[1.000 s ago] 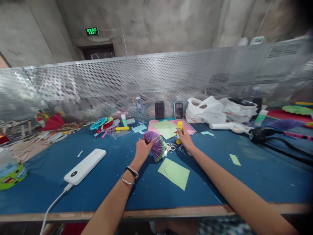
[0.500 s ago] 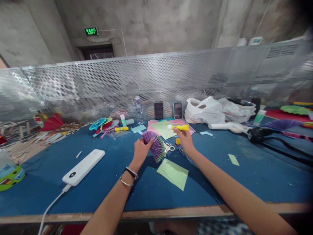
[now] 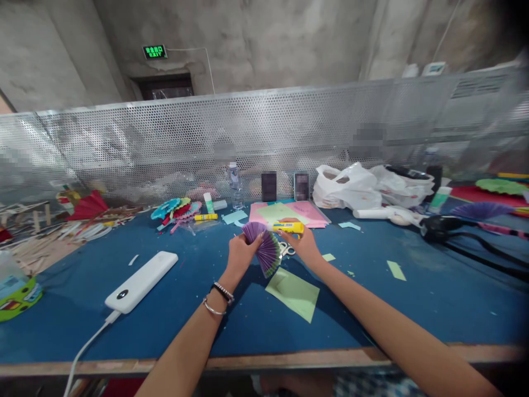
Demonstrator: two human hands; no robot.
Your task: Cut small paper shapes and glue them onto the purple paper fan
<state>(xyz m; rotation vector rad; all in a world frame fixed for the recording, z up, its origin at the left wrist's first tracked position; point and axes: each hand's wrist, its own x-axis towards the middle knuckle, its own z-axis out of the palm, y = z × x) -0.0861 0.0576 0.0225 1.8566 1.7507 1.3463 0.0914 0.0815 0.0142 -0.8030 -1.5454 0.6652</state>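
Observation:
Pinched in my left hand (image 3: 243, 253) is a pleated purple paper fan (image 3: 268, 255) with green tips along its curved edge, held above the table. My right hand (image 3: 306, 245) grips a yellow glue stick (image 3: 288, 227), its white end pointing left at the fan's upper edge. Whether the glue touches the paper I cannot tell. Behind the fan lie scissors (image 3: 287, 249) with pale handles, partly hidden. Light green paper (image 3: 295, 295) lies flat on the table below the fan.
Pink paper sheets (image 3: 316, 214) lie farther back, before two upright dark-screened devices. A white power bank (image 3: 142, 282) with a cable is at left, and a second yellow glue stick (image 3: 205, 217) lies near paper flowers (image 3: 176, 212). White plastic bags (image 3: 347, 187) sit back right.
My right hand has moved left and slightly down, bringing the glue stick to the fan's upper edge. My left hand and the fan have hardly moved.

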